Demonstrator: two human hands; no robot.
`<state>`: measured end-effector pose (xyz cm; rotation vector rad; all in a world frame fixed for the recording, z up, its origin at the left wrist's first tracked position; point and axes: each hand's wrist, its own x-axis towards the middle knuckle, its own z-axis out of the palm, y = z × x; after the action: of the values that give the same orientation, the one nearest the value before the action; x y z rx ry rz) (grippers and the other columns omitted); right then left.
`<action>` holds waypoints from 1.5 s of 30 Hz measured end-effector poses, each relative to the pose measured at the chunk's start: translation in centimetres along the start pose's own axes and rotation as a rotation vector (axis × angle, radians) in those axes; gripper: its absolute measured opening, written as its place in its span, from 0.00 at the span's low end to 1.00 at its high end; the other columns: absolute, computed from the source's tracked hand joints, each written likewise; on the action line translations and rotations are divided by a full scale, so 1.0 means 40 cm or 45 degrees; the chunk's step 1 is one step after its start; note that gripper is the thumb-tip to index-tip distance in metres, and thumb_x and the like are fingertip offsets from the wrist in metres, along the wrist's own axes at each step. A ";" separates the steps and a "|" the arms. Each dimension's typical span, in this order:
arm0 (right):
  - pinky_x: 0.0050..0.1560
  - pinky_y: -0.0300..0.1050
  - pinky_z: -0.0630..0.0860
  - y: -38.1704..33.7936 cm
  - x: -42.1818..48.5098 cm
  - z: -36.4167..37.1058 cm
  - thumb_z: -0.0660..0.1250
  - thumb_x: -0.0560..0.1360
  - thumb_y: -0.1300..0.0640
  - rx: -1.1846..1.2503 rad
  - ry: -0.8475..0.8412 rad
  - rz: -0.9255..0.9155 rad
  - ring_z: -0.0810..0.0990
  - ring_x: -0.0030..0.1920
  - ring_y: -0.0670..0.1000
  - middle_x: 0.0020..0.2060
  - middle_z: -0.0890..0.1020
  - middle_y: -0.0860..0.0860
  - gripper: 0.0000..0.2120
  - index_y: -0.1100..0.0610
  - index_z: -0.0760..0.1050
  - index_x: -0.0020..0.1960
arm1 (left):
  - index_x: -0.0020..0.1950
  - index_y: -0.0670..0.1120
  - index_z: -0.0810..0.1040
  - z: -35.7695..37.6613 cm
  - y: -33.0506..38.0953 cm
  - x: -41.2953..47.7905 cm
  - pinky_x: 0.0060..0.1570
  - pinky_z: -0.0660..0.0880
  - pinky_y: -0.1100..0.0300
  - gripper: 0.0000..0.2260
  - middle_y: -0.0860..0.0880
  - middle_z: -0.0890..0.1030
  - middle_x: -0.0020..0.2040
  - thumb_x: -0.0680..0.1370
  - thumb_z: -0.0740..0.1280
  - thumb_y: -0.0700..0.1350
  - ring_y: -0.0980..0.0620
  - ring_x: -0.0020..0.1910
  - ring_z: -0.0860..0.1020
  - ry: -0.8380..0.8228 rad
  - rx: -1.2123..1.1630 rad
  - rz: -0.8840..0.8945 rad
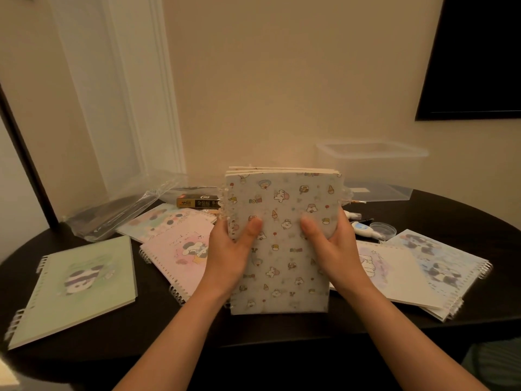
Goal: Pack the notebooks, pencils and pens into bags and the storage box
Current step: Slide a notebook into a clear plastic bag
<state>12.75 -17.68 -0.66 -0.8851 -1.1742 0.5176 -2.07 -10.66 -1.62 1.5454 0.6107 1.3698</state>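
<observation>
A stack of spiral notebooks [282,221] with a grey cartoon-print cover stands upright on the dark table [253,331]. My left hand [231,249] grips its left edge and my right hand [329,244] grips its right edge, thumbs on the front cover. Other notebooks lie flat: a green panda notebook [79,283] at left, a pink notebook [180,252], a pastel notebook [158,221] behind it, a white notebook [394,275] and a blue notebook [439,258] at right. A clear storage box [372,165] stands at the back right. Clear plastic bags [118,210] lie at the back left.
A black and gold pencil box [197,203] lies behind the pink notebook. A correction tape [363,230], a small clear round lid [383,228] and a pen [352,214] sit right of the stack. The wall is close behind the table.
</observation>
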 end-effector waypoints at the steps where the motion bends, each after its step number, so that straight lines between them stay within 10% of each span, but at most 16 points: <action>1: 0.42 0.40 0.80 -0.001 0.006 -0.001 0.66 0.70 0.54 0.005 0.009 0.018 0.83 0.51 0.48 0.50 0.82 0.46 0.16 0.51 0.71 0.57 | 0.61 0.49 0.73 0.003 0.003 0.006 0.52 0.79 0.56 0.30 0.53 0.81 0.55 0.65 0.72 0.64 0.57 0.54 0.80 0.001 0.012 -0.002; 10: 0.40 0.44 0.81 -0.049 0.161 -0.022 0.69 0.71 0.49 0.023 -0.030 0.293 0.84 0.48 0.49 0.54 0.82 0.51 0.21 0.51 0.70 0.61 | 0.52 0.57 0.71 0.030 0.097 0.142 0.40 0.76 0.69 0.13 0.60 0.79 0.49 0.70 0.69 0.56 0.63 0.46 0.79 0.028 0.093 0.033; 16: 0.67 0.51 0.68 -0.101 0.264 -0.075 0.72 0.65 0.46 -0.189 -0.067 0.238 0.71 0.66 0.49 0.68 0.69 0.47 0.45 0.49 0.53 0.76 | 0.52 0.54 0.73 0.010 0.151 0.226 0.49 0.79 0.55 0.14 0.53 0.81 0.53 0.70 0.69 0.57 0.52 0.50 0.81 -0.111 0.307 0.090; 21: 0.71 0.50 0.58 -0.166 0.345 -0.109 0.71 0.70 0.45 -1.150 -0.280 -0.223 0.58 0.72 0.48 0.73 0.60 0.47 0.39 0.47 0.57 0.75 | 0.55 0.49 0.73 0.002 0.169 0.276 0.47 0.79 0.44 0.23 0.49 0.81 0.51 0.66 0.69 0.60 0.48 0.46 0.82 -0.320 0.549 0.057; 27: 0.46 0.41 0.80 -0.203 0.447 -0.123 0.74 0.67 0.47 -0.883 -0.810 0.367 0.81 0.52 0.49 0.58 0.77 0.49 0.41 0.44 0.55 0.73 | 0.60 0.45 0.71 0.036 0.182 0.318 0.43 0.80 0.43 0.29 0.48 0.81 0.52 0.67 0.69 0.62 0.48 0.45 0.82 -0.548 0.701 0.101; 31: 0.53 0.48 0.80 -0.155 0.457 -0.161 0.72 0.68 0.50 -0.819 -1.005 0.515 0.81 0.53 0.51 0.55 0.80 0.50 0.24 0.49 0.68 0.61 | 0.60 0.48 0.71 0.062 0.186 0.352 0.43 0.81 0.50 0.24 0.50 0.80 0.54 0.68 0.68 0.57 0.52 0.46 0.82 -0.687 0.675 0.083; 40: 0.42 0.42 0.80 -0.089 0.441 -0.249 0.69 0.67 0.54 -0.493 -0.661 0.256 0.83 0.48 0.50 0.46 0.83 0.46 0.16 0.51 0.74 0.55 | 0.53 0.49 0.73 0.166 0.179 0.440 0.48 0.78 0.51 0.21 0.54 0.79 0.51 0.68 0.68 0.61 0.52 0.48 0.79 -0.675 1.040 0.189; 45: 0.41 0.42 0.80 -0.041 0.418 -0.309 0.72 0.66 0.54 -0.320 -0.415 0.298 0.84 0.45 0.50 0.45 0.83 0.48 0.17 0.53 0.74 0.54 | 0.72 0.53 0.60 0.216 0.163 0.457 0.73 0.46 0.47 0.34 0.54 0.66 0.71 0.70 0.60 0.68 0.53 0.70 0.62 -0.403 1.591 0.477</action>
<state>29.75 -9.97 8.66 -1.1941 -1.4622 0.7351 9.23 -0.72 13.40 2.9137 1.1086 0.9242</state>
